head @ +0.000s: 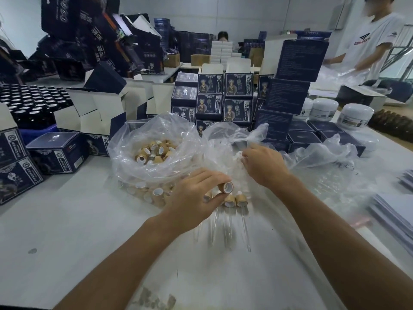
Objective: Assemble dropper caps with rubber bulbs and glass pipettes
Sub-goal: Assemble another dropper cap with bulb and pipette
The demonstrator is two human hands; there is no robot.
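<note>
My left hand [196, 195] pinches a tan dropper cap [226, 187] between thumb and fingers, its white inside facing me. Just below it lie several assembled droppers [241, 201] on the white table, their glass pipettes [245, 233] pointing toward me. My right hand [264, 165] reaches into a clear plastic bag [225, 142] of white rubber bulbs, fingers curled among them; what they hold is hidden. A second clear bag [156, 139] to the left is full of loose tan caps [154, 151].
Stacks of dark blue printed boxes [223, 95] stand behind the bags and at the left [55, 153]. White jars [355, 116] sit at the right back. Grey sheets [395, 211] lie at the right edge. A person in a white shirt [371, 41] works at the far right.
</note>
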